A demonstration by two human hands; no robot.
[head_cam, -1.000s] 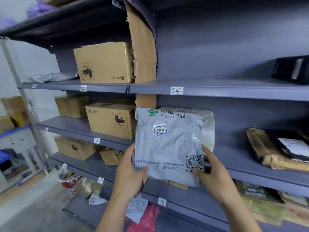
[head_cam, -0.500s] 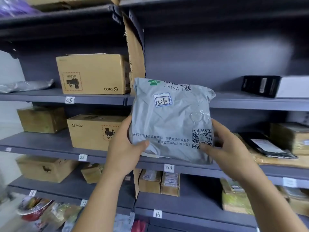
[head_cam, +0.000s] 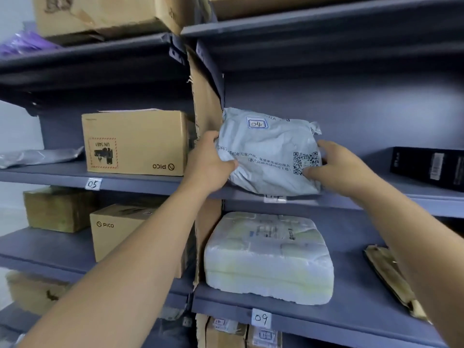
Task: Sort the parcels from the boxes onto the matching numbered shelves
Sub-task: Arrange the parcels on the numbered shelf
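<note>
Far to the left of my left hand [head_cam: 209, 167], one flat grey bag [head_cam: 40, 156] lies on the level with the 05 tag [head_cam: 93, 184]. One PICO box [head_cam: 135, 143] stands on that same level, just left of the hand. Below it, under my left forearm, are two more cartons: a plain brown box [head_cam: 57, 209] and a second PICO box [head_cam: 118, 232].

One strip of cardboard [head_cam: 204, 106] stands upright behind my left hand and divides the bays.

Both of my hands grip the one grey parcel [head_cam: 270, 156], which has 04 written on its sticker. My left hand is clamped on its left edge, thumb over the front. My right hand [head_cam: 336, 169] is clamped on its right edge, thumb beside the square code. The parcel leans back. Its lower edge is on the front lip of the shelf [head_cam: 426, 203] and covers most of the tag there, so I cannot read that number.

Below my hands, one white wrapped package [head_cam: 268, 257] lies above the 09 tag [head_cam: 261, 318]. To the right of my right hand, one black box [head_cam: 426, 168] sits on the parcel's shelf. Lower right, under that forearm, lies one flat brown envelope [head_cam: 391, 275].
</note>
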